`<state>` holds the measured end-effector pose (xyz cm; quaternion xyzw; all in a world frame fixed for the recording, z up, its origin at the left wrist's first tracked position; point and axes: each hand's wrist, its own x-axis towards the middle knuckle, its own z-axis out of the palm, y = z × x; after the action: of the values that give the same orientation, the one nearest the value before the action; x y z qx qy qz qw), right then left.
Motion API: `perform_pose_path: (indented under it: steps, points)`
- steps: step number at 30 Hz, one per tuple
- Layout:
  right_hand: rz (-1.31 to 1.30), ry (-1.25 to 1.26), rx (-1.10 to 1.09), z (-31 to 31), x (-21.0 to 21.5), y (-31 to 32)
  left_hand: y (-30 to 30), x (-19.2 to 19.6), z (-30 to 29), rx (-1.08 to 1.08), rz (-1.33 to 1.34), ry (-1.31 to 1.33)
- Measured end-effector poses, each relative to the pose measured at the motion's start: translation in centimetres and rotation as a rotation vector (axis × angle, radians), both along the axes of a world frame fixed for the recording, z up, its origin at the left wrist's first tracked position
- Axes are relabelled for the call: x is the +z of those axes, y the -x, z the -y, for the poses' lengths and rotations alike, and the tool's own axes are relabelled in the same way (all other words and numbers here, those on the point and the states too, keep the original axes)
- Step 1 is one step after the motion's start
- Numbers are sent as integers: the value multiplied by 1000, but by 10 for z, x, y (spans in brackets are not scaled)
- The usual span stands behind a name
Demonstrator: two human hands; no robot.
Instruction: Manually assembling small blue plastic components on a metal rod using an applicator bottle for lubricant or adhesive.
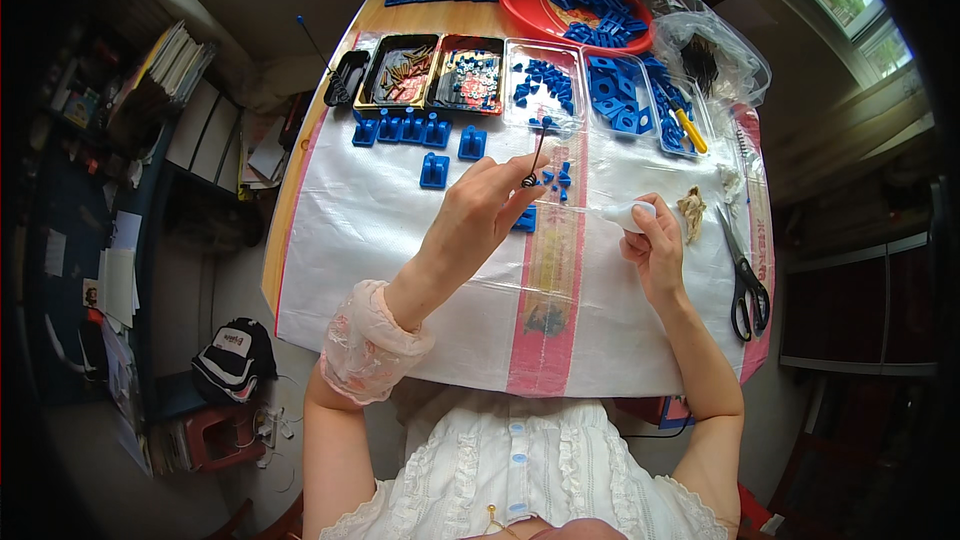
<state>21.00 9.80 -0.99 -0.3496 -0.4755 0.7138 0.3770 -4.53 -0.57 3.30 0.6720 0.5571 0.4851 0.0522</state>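
My left hand (470, 205) reaches over the middle of the covered table. Its fingers pinch a thin dark wire spring (538, 162), whose coil sits at the fingertips and whose upper end carries a small blue piece (545, 123). Partly hidden beneath that hand lies a blue plastic block (525, 220). Several small blue wedges (563, 178) are scattered just beyond the fingers. To the right, my right hand (655, 250) is closed around a small white bottle (638, 217), its tip pointing left. Blue assembled blocks (434, 171) stand farther left.
Along the far side run a tray of brass-coloured screws (410, 65), a tray of small metal parts (470, 80), and clear trays of blue pieces (545, 85). Behind them is a red basin (515, 15). Black scissors (745, 285) and a crumpled cloth (692, 210) lie right.
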Motion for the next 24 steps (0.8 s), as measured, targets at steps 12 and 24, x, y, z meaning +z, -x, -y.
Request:
perform_pose_path:
  steps: [12,24]
  points:
    - [-63,-40,25,-2,0,-14,3,-3,0,-3,-5,3]
    - [-243,-295,-34,-18,8,-34,3,-2,0,-7,4,0]
